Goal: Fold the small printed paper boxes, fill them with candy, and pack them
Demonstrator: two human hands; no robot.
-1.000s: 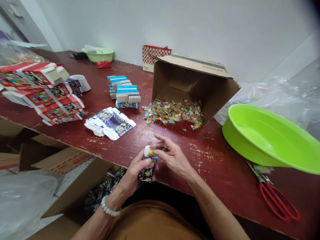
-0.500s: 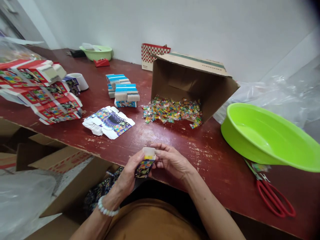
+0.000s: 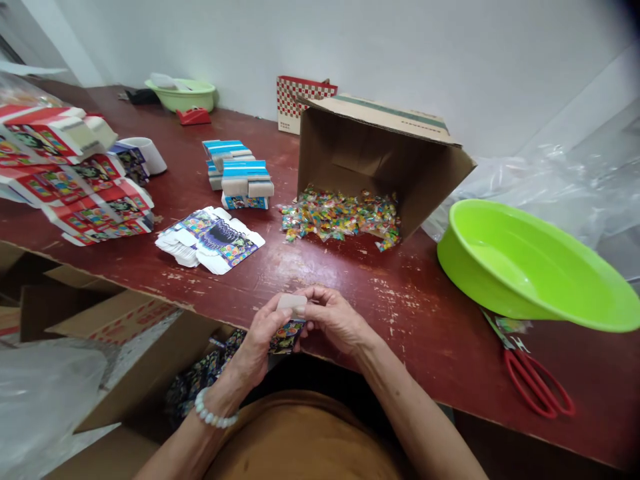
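Note:
Both hands hold a small printed candy box (image 3: pixel 286 338) at the table's front edge, its pale top flap (image 3: pixel 292 303) standing up. My left hand (image 3: pixel 257 340) wraps the box's left side, thumb near the base of the flap. My right hand (image 3: pixel 336 321) grips the right side, its thumb pressing by the flap. What lies inside the box is hidden. Beyond the hands lies a stack of flat unfolded boxes (image 3: pixel 213 240). Small wrapped candies (image 3: pixel 340 215) spill from a cardboard carton (image 3: pixel 380 133) tipped on its side.
A green basin (image 3: pixel 530 267) and red-handled scissors (image 3: pixel 537 383) are at right. Bundled red cartons (image 3: pixel 95 193) stand at left, blue bundles (image 3: pixel 245 177) mid-table. Below the edge, an open carton holds several dark printed boxes (image 3: pixel 205 367). A checked bag (image 3: pixel 303 100) leans on the wall.
Both thumbs have moved in over the top of the box, and the right hand has closed nearer to it. The yellow seen in the opening is now covered. The view has shifted slightly.

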